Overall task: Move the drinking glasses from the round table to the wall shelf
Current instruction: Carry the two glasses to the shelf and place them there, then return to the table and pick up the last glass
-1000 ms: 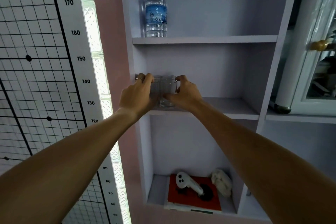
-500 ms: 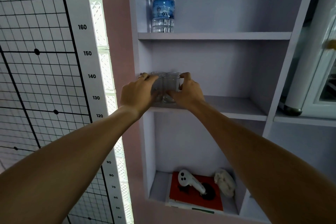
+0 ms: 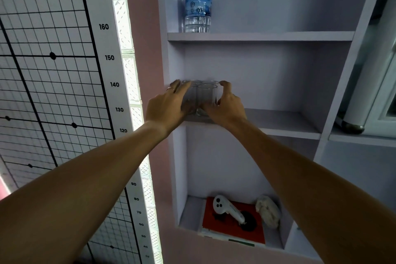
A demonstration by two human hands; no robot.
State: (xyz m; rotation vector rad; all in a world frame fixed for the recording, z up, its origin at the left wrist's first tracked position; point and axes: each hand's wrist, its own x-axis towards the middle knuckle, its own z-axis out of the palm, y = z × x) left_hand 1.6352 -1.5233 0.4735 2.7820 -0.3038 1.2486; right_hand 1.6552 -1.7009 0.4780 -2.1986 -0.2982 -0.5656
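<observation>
Both hands, left hand (image 3: 165, 107) and right hand (image 3: 225, 107), clamp the clustered drinking glasses (image 3: 205, 96) between them, likely steadying them together on the middle shelf's (image 3: 278, 122) left end.

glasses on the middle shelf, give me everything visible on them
The drinking glasses are clear, plain-walled tumblers, apparently empty, clustered upright at the left front of the middle shelf. At least three rims show; the exact count is hard to tell through the glass. Their bases sit near the shelf's front edge. The left hand cups the cluster's left side, the right hand its right, fingers reaching up to the rims. Whether the hands grip or just steady them cannot be told.
</observation>
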